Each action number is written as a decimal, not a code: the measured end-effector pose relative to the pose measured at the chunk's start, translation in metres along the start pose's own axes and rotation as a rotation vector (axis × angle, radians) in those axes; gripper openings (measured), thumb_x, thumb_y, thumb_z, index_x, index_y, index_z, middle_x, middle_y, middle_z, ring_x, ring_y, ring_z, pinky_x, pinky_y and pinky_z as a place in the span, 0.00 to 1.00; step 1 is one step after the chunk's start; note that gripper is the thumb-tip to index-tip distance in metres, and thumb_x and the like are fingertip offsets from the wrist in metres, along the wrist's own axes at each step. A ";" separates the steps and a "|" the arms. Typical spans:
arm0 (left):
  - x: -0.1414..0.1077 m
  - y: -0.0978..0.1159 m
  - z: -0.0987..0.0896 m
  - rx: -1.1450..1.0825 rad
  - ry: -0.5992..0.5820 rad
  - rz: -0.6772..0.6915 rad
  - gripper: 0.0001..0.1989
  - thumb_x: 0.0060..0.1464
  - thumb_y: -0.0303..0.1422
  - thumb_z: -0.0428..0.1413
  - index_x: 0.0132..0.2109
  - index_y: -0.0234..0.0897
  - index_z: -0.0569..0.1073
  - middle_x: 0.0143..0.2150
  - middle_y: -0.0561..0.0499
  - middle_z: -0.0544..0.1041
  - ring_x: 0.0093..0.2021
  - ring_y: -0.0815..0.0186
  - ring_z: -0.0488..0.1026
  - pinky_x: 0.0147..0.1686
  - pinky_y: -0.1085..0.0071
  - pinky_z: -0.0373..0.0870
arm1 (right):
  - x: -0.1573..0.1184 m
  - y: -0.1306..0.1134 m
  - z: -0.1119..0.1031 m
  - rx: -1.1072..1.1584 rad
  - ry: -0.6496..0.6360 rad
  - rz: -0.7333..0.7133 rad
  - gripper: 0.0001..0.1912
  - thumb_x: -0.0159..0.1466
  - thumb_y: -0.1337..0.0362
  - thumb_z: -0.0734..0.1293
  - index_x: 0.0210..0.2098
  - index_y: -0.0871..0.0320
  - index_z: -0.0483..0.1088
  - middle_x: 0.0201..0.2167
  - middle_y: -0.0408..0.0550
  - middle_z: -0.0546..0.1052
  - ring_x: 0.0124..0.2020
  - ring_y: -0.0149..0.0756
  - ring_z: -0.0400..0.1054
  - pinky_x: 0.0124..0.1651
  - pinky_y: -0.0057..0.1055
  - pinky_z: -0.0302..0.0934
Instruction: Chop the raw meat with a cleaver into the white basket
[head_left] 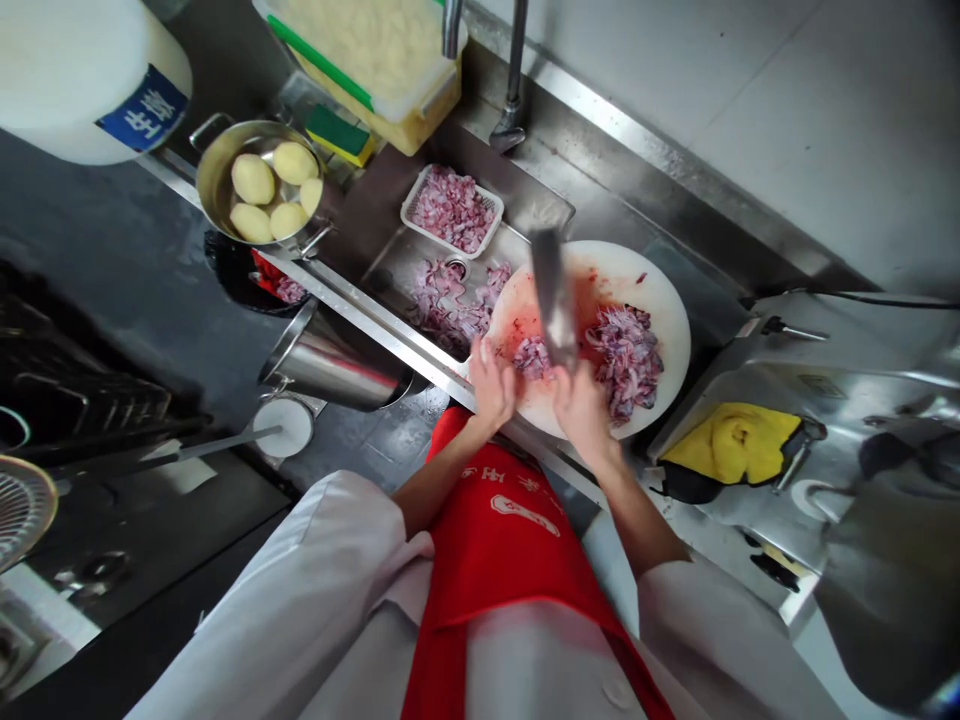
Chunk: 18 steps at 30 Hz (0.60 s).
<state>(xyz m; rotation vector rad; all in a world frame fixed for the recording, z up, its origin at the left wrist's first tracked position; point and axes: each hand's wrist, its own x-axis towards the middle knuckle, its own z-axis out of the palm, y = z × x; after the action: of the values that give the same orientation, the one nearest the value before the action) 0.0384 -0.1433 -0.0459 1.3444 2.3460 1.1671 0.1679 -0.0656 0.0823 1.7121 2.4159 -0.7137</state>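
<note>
Pointing away from the wearer's body, a knife (pixel 553 300) with a broad, blurred blade extends over a round white cutting board (pixel 666 290), its long axis running outward from the handle and leaning slightly left. The right hand (pixel 585 405) has its fingers wrapped around the handle, at the end nearest the wearer. Just left of that hand, between the two hands and beside the blade, sits a small cluster of cut pinkish meat (pixel 530 357); whether the blade touches it cannot be told. The left hand (pixel 493 385) is at the board's left edge, fingers loosely bent and a little apart, with nothing visible in its grasp; it lies about as near the cluster as the right hand does. Right of the blade, a larger meat heap (pixel 626 360) covers part of the board. Farther left, loose meat pieces (pixel 442 305) lie in a metal sink (pixel 382 270), with a filled white basket (pixel 491 222) behind them.
</note>
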 end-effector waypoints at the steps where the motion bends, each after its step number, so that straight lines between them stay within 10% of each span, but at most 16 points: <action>1: -0.002 0.003 0.007 0.037 -0.106 0.029 0.33 0.71 0.45 0.36 0.75 0.39 0.37 0.77 0.40 0.44 0.77 0.56 0.41 0.73 0.49 0.48 | 0.002 -0.006 0.009 -0.029 -0.095 0.021 0.19 0.75 0.58 0.54 0.50 0.66 0.68 0.38 0.63 0.79 0.41 0.47 0.76 0.39 0.33 0.61; 4: -0.007 0.008 0.027 0.116 -0.303 0.073 0.33 0.70 0.40 0.36 0.75 0.30 0.41 0.76 0.36 0.48 0.77 0.53 0.40 0.73 0.44 0.42 | 0.007 -0.015 0.032 -0.098 -0.247 0.053 0.17 0.75 0.60 0.54 0.51 0.65 0.68 0.42 0.64 0.80 0.44 0.45 0.76 0.42 0.32 0.62; 9: -0.008 0.002 0.037 0.099 -0.310 0.103 0.32 0.69 0.37 0.37 0.74 0.25 0.47 0.75 0.35 0.49 0.77 0.54 0.42 0.74 0.46 0.37 | 0.028 -0.017 0.041 -0.084 -0.212 0.038 0.16 0.73 0.63 0.56 0.52 0.66 0.68 0.43 0.64 0.80 0.45 0.46 0.76 0.42 0.32 0.63; 18: -0.010 -0.004 0.000 -0.101 -0.390 0.264 0.28 0.71 0.40 0.36 0.72 0.32 0.54 0.72 0.36 0.58 0.74 0.57 0.52 0.74 0.51 0.47 | 0.105 -0.004 0.027 0.278 -0.049 -0.106 0.12 0.67 0.63 0.63 0.46 0.62 0.72 0.43 0.60 0.80 0.47 0.45 0.75 0.46 0.32 0.67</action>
<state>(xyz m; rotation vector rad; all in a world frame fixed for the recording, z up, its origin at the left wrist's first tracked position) 0.0418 -0.1525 -0.0506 1.7039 1.8589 0.9623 0.1207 0.0125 0.0240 1.6401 2.4861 -1.1391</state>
